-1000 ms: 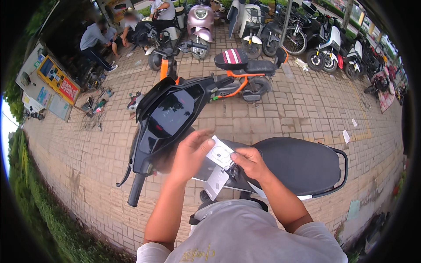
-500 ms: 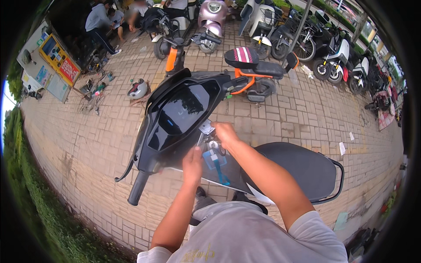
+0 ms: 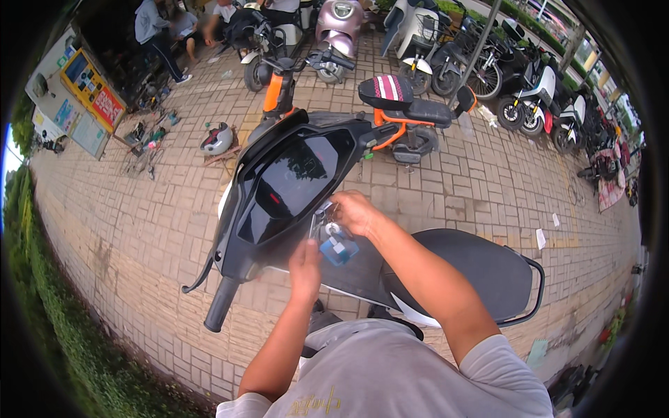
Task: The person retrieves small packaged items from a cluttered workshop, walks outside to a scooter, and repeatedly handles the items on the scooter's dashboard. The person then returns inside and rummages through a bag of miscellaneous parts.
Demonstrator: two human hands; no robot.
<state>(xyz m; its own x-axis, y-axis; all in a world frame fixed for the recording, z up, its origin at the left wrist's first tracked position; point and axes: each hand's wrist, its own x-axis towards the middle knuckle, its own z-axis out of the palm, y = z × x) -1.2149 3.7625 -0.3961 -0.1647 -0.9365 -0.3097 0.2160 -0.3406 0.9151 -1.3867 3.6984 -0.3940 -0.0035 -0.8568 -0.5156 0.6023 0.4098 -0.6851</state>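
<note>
A black scooter dashboard (image 3: 293, 182) with a dark glossy display lies in front of me, the scooter's seat (image 3: 467, 273) to my right. My left hand (image 3: 305, 270) is closed around a slim metal tool (image 3: 313, 227) pointing up behind the dashboard; its exact kind is unclear. My right hand (image 3: 357, 212) pinches a small silvery piece (image 3: 325, 207) at the dashboard's rear edge, and my fingers partly hide it. Just below hangs a round whitish tag (image 3: 334, 228). A blue object with a pale middle (image 3: 339, 249) shows between my hands, over the footboard.
An orange scooter (image 3: 401, 115) stands just beyond the dashboard. A grey helmet (image 3: 217, 140) rests on the paving, with scattered tools and parts (image 3: 148, 136) farther left. Parked scooters line the back. People are at the far left near a yellow machine (image 3: 92, 89). A hedge (image 3: 56, 306) runs along the left.
A red mark now shows on the display, where faint pale digits were. The blue strap hanging toward me has gone from sight. My right hand has shifted slightly; a far person stands more upright.
</note>
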